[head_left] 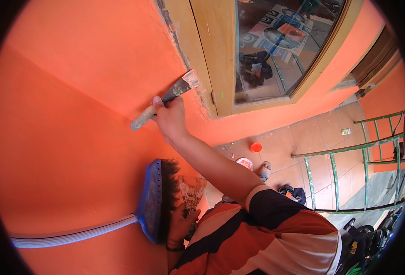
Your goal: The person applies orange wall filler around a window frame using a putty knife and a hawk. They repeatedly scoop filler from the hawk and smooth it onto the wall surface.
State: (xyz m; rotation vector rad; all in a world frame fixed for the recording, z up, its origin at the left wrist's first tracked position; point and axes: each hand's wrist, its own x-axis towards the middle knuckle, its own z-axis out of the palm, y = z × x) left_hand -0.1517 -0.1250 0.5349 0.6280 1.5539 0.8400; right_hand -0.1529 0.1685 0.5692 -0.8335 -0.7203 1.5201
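My right hand is closed around the wooden handle of a putty knife. Pinkish filler coats the tip of its blade, which rests at the edge of the orange wall beside the wooden window frame. Lower down, my left hand is closed on a flat, mottled, filler-smeared piece, partly hidden by my shirt and a broom. That broom, blue with dark bristles, leans near my left hand, its pale handle running left along the wall.
A glass pane fills the window. On the tiled floor are an orange cup, a round white tub holding pinkish material, and a dark bag. A green metal ladder stands at the right.
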